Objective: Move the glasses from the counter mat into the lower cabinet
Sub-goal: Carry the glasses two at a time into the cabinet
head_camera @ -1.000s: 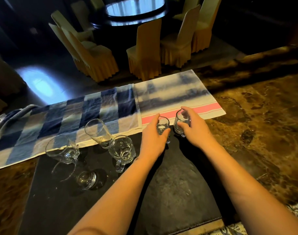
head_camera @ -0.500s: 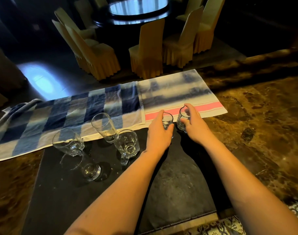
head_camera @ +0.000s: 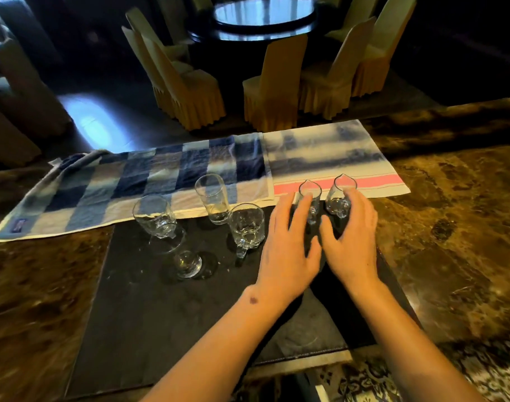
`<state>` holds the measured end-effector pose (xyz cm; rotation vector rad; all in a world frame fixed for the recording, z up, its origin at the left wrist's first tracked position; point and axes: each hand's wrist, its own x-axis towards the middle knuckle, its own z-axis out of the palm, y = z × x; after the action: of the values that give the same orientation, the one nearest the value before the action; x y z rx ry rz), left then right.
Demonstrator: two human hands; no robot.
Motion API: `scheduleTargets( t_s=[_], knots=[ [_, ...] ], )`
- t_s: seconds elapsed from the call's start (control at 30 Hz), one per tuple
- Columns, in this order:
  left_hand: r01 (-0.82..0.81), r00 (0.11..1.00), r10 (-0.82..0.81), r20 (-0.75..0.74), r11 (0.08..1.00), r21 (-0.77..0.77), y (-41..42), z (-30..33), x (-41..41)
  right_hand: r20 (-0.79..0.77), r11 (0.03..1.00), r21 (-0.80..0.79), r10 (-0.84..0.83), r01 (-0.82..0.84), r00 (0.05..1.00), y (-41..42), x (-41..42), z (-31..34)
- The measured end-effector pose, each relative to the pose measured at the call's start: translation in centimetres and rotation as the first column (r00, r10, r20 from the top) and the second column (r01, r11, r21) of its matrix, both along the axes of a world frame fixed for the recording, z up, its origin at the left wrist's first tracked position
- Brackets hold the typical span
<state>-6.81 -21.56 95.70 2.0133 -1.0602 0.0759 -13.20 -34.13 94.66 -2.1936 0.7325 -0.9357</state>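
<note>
Two small spouted glasses stand at the far right edge of the black counter mat [head_camera: 161,314]. My left hand [head_camera: 288,248] closes round the left small glass [head_camera: 310,195], and my right hand [head_camera: 351,242] wraps the right small glass [head_camera: 341,192]. Further left on the mat stand a handled mug [head_camera: 246,227], a tall tumbler [head_camera: 213,198] and another mug [head_camera: 153,216]. One glass [head_camera: 184,256] lies on its side in front of that mug. The lower cabinet is out of view.
A blue checked towel [head_camera: 132,187] and a white towel with a pink stripe [head_camera: 335,158] lie along the far edge of the brown marble counter [head_camera: 451,227]. Beyond the counter are covered chairs [head_camera: 187,91] around a dark round table [head_camera: 262,15].
The view has shifted, so the mat and glasses sit more to the right. Both hands stay on the two small glasses, which have edged slightly away from me.
</note>
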Motion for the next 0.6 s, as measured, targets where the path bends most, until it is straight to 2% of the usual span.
scheduleTargets(
  t_s=[0.1, 0.2, 0.3, 0.37, 0.5, 0.6],
  knots=[
    [-0.055, 0.986, 0.071, 0.150, 0.992, -0.112, 6.4, -2.0, -1.6, 0.030, 0.989, -0.011, 0.148, -0.147, 0.989, 3.6, -0.9, -1.0],
    [-0.250, 0.939, 0.279, 0.199, 0.955, -0.161, 12.4, -4.0, -1.2, -0.003, 0.949, 0.063, 0.309, -0.309, 0.951, 6.0, -0.1, -1.7],
    [-0.481, 0.862, 0.502, 0.074, 0.855, -0.192, 16.3, -4.0, 0.5, -0.072, 0.929, 0.116, 0.361, -0.351, 0.930, 7.3, 2.0, -1.8],
    [-0.548, 0.830, 0.558, 0.000, 0.815, -0.189, 17.7, -3.5, 1.9, -0.109, 0.922, 0.150, 0.374, -0.357, 0.921, 7.7, 3.9, -1.7],
    [-0.518, 0.853, 0.474, -0.220, 0.821, -0.239, 19.5, -2.4, 4.5, -0.113, 0.904, 0.233, 0.391, -0.358, 0.913, 8.8, 7.5, -2.2],
    [-0.498, 0.833, 0.378, -0.403, 0.830, -0.251, 19.9, -2.0, 6.0, -0.144, 0.910, 0.259, 0.369, -0.324, 0.918, 9.4, 9.3, -2.8]
  ],
)
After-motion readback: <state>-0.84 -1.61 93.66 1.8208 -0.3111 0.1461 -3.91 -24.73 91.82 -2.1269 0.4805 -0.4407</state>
